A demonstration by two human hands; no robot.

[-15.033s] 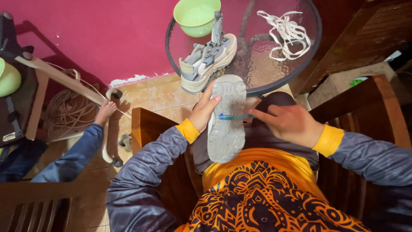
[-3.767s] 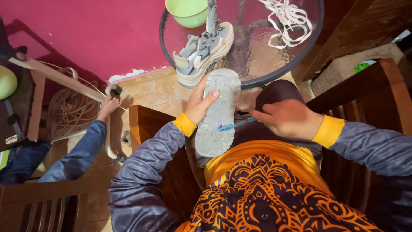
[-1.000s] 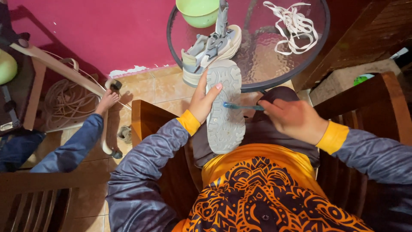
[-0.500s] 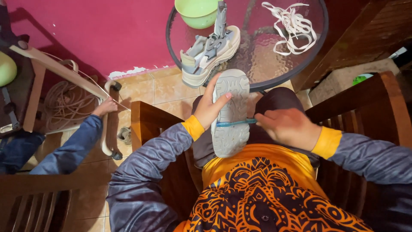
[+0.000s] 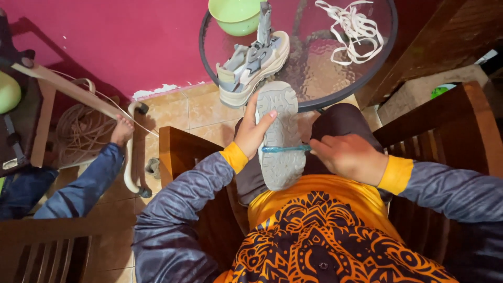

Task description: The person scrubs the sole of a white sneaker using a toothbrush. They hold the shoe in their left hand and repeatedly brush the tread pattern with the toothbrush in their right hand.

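A grey shoe (image 5: 282,137) lies sole-up on my lap, toe pointing away from me. My left hand (image 5: 252,131) grips its left edge, thumb resting across the front of the sole. My right hand (image 5: 350,156) holds a blue toothbrush (image 5: 285,149) laid crosswise on the middle of the sole. The matching grey shoe (image 5: 255,63) stands upright without laces on the round glass table (image 5: 367,76) just beyond my knees. White laces (image 5: 353,23) lie in a loose heap on the table's far right.
A green bowl (image 5: 238,14) sits at the table's far edge by the magenta wall. Wooden chair arms flank me. On the left, another person's foot (image 5: 122,131) and blue trouser leg rest by a curved metal frame and a coil of rope (image 5: 78,133).
The shoe has tilted slightly and my left thumb now lies across the front sole. The toothbrush has shifted along the sole between frames. The view has drifted a little.
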